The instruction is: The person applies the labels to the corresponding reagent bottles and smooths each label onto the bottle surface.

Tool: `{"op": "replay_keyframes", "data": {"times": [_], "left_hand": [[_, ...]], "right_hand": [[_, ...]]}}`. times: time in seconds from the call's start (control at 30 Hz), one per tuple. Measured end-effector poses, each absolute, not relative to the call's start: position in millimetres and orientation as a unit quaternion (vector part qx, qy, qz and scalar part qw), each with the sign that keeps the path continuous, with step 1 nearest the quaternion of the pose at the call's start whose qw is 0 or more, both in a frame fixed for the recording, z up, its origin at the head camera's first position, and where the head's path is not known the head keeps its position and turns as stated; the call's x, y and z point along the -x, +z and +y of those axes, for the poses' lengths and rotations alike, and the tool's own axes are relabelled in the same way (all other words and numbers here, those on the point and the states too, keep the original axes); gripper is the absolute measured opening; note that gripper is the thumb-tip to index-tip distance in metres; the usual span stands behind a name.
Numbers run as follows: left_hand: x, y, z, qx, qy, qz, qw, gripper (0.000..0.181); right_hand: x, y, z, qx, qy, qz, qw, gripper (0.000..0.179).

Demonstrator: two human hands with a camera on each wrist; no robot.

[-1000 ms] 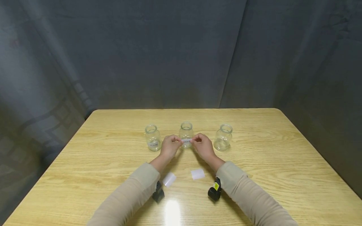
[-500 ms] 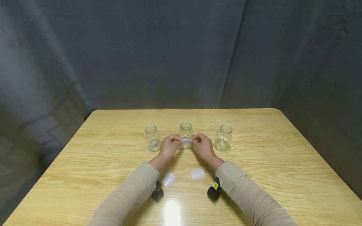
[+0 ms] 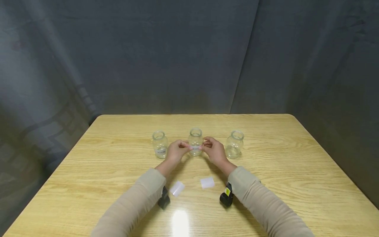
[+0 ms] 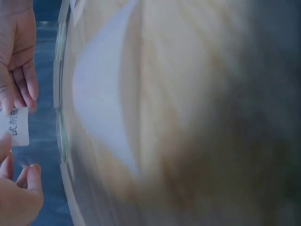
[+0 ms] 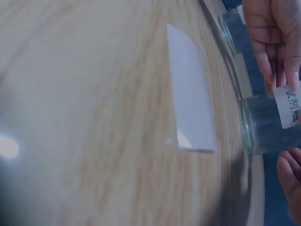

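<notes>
A clear glass jar [image 3: 195, 136] stands upright at the middle of the row, between both hands. Across its lower front lies a white label [image 3: 195, 148] with dark handwritten characters, readable in part in the left wrist view. My left hand [image 3: 175, 152] touches the label's left end with the thumb; its fingers sit apart from it in the left wrist view. At the right end, the thumb of my right hand [image 3: 216, 153] rests on the label. The right fingers [image 5: 285, 172] are spread away from it beside the jar.
To the left stands a jar [image 3: 160, 143] bearing a similar label. Another jar [image 3: 234, 143], with no label visible, is on the right. Two white slips, one on the left [image 3: 177, 188] and one on the right [image 3: 207, 182], lie nearer on the wooden table [image 3: 296, 184]. Dark curtains hang behind.
The right fingers have come away from the label and spread beside the jar, leaving the thumb on it. The left fingers have loosened slightly. The jars stand where they were.
</notes>
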State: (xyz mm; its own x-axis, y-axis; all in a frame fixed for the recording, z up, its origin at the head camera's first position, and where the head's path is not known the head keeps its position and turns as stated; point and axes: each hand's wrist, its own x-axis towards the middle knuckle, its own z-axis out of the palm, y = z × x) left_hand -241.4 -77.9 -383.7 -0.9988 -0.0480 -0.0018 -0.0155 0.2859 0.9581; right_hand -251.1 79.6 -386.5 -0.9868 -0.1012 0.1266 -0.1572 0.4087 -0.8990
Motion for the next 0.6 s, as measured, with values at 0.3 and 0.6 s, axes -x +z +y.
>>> {"op": "replay_keyframes", "data": {"times": [0.3,0.6], "left_hand": [[244.4,-382.2,-81.7,-0.005,-0.585,-0.811,0.007,0.039],[246.1,-382.3,-85.5,0.012,-0.569,-0.822,0.002,0.044]], "right_hand": [[254.4,-386.7,83.2,-0.086,0.536,-0.84,-0.01,0.044],[256.2,-389.0,85.4,-0.103,0.521,-0.847,-0.008,0.046]]}}
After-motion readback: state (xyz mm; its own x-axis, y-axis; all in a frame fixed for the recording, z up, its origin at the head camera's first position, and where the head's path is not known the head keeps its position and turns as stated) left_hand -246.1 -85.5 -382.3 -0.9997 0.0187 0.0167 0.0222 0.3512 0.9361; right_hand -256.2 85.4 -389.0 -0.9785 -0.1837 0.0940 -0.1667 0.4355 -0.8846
